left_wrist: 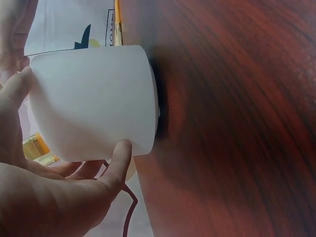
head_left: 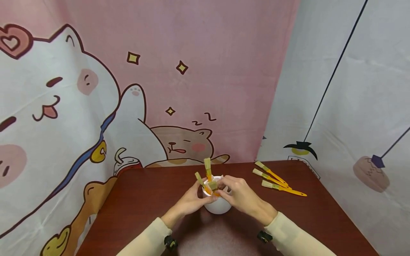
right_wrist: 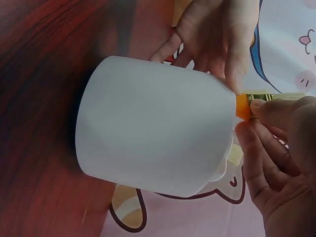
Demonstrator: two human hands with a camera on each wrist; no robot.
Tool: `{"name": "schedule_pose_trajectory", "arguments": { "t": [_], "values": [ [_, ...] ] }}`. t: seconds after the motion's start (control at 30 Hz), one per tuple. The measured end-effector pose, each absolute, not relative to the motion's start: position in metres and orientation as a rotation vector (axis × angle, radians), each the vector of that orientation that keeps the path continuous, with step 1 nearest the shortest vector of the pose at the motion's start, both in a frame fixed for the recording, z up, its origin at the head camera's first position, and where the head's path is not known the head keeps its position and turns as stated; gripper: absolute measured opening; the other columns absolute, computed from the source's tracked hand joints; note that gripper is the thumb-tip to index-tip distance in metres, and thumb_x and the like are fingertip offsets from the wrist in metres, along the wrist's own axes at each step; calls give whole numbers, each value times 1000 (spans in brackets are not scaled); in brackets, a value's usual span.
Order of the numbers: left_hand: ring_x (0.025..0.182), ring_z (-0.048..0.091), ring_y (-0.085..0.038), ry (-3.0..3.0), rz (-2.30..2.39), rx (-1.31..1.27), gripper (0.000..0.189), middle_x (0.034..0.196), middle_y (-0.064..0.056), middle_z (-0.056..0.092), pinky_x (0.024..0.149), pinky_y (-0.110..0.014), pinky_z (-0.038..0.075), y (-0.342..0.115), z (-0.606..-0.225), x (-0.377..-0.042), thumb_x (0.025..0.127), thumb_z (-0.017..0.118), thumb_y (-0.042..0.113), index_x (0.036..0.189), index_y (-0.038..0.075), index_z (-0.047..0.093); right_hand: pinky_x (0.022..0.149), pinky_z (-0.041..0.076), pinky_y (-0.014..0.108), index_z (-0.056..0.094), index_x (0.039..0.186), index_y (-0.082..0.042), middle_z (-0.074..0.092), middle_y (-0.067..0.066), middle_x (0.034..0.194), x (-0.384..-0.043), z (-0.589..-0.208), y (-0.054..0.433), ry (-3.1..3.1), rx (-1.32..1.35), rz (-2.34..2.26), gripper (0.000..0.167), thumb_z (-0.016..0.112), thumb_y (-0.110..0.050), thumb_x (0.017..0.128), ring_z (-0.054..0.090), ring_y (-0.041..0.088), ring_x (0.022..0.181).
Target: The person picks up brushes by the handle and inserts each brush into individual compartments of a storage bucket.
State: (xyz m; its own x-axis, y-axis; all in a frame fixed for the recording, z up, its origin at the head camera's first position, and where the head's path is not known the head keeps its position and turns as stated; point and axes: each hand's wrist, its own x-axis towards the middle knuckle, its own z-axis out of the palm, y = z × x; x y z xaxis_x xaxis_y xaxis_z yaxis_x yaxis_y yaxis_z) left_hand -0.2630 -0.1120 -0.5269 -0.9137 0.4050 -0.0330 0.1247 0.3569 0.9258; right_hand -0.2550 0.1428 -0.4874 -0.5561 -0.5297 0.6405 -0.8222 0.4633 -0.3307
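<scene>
A white round pot (head_left: 218,207) stands on the table with brushes in it. My left hand (head_left: 191,200) holds its left side, thumb along the near rim; the left wrist view shows fingertips against the white wall (left_wrist: 94,103). Over the right rim, my right hand (head_left: 238,192) pinches a flat paintbrush (right_wrist: 242,106) by its metal band. This brush has an orange handle, and its lower part is hidden inside the pot. One brush (head_left: 208,167) rises upright at the back, bristles up, and another brush (head_left: 199,178) leans left beside my left fingers.
Three more brushes (head_left: 282,189) with yellow-orange handles lie on the table at the right, bristles pointing left. The reddish-brown table (head_left: 153,192) reaches back to a printed cartoon curtain (head_left: 224,71). A paler curtain (head_left: 352,106) hangs along the right side.
</scene>
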Motion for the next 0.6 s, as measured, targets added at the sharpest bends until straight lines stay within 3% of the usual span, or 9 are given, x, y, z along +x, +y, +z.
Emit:
{"name": "schedule_pose_trajectory", "arguments": {
  "t": [0.23,0.6],
  "values": [
    [149,68,-37,2337,1603,485,101,167,-17,65,121,-66,57,-112,-528,-263,103,90,44,181,13,35,74,66,24,82,105,-12,80,0,100,-254,-495,144,-2287,1094,768,26,100,-2,90,77,13,88],
    [148,68,-35,2379,1572,480,102,164,-16,67,121,-67,56,-112,-525,-263,101,91,48,181,14,37,84,66,30,89,105,-17,73,-4,113,-250,-496,146,-2316,1036,642,17,101,-15,93,70,13,107]
  ]
}}
